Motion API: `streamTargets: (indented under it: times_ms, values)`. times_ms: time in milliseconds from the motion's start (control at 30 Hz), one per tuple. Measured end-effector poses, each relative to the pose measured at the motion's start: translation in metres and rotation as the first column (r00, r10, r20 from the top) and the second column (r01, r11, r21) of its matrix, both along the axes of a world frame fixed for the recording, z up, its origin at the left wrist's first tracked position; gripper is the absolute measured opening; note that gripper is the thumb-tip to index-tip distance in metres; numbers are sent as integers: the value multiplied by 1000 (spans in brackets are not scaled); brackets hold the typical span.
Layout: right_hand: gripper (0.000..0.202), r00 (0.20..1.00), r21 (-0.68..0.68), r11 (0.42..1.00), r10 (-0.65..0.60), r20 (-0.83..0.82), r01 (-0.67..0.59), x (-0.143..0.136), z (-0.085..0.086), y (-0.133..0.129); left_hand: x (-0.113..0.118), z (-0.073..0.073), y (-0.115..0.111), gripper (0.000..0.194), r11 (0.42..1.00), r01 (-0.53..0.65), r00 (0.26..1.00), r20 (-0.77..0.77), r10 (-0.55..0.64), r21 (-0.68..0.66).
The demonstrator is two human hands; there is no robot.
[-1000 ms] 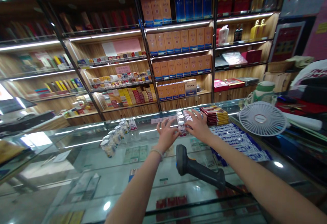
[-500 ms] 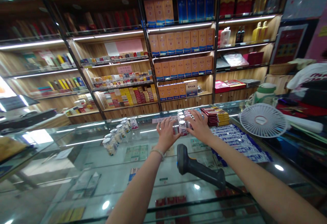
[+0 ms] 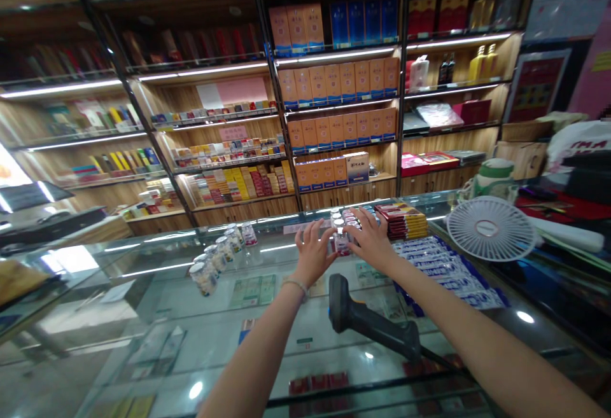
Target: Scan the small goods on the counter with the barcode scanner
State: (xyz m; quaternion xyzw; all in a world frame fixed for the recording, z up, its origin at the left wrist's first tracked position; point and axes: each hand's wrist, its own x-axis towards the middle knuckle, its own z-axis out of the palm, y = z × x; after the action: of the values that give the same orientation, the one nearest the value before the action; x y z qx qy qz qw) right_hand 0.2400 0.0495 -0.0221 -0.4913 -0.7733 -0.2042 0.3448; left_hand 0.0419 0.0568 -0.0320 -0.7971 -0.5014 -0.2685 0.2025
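Note:
A small clear jar with a white lid (image 3: 339, 243) stands on the glass counter (image 3: 286, 265) at the front of a short row of similar jars. From its left side, my left hand (image 3: 312, 252) presses its thumb and forefinger against it. My right hand (image 3: 370, 238) grips the same jar from the right, its other fingers curved over the jars behind. Those rear jars are partly hidden by my fingers. A black handheld barcode scanner (image 3: 367, 319) lies on the glass between my forearms.
Another line of jars (image 3: 222, 250) stands to the left. On the right are red and yellow packets (image 3: 405, 221), blue and white packets (image 3: 443, 271), a white fan (image 3: 491, 228) and a green-and-white jug (image 3: 494, 179). Stocked shelves (image 3: 341, 128) rise behind; a person's white sleeve (image 3: 580, 138) shows at far right.
My left thumb and forefinger have closed in on the front jar. My right hand has shifted slightly left and stays against it. The person at far right has moved a little.

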Motion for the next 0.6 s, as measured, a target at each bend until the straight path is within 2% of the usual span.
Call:
streamTargets:
  times_ms: [267, 600]
  values:
    - [30, 999, -7, 999, -34, 27, 34, 0, 2, 0, 3, 4, 5, 56, 1000, -9, 1000, -15, 8, -25]
    - [33, 998, -29, 998, -60, 37, 61, 1, 3, 3, 6, -1, 14, 56, 1000, -12, 1000, -7, 11, -12]
